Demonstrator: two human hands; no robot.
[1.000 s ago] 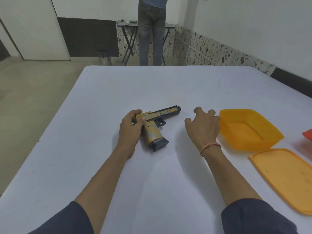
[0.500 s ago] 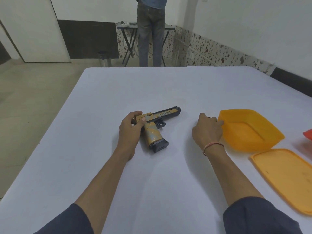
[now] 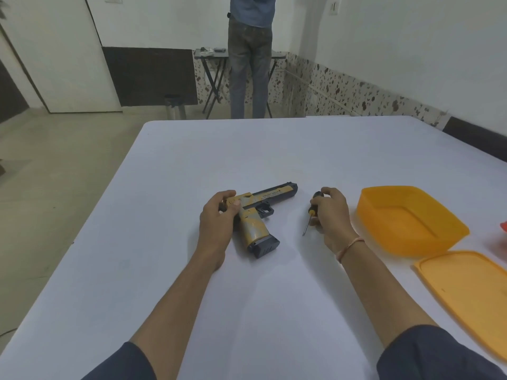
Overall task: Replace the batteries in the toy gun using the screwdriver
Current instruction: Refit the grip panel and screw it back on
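White table point(image 3: 192, 165) is carrying everything: the left hand point(image 3: 216, 218) is gripping the toy gun point(image 3: 255, 215) near its middle, the right hand point(image 3: 330, 212) is pinching the screwdriver point(image 3: 311, 212), beside an orange container point(image 3: 450, 229) and lid point(image 3: 466, 292) at the right edge.

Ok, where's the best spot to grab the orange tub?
Probably the wall of the tub nearest the right hand, pinched from above. It stands upright and open, so a thumb fits inside, fingers outside. That hand holds the screwdriver, so free it first.
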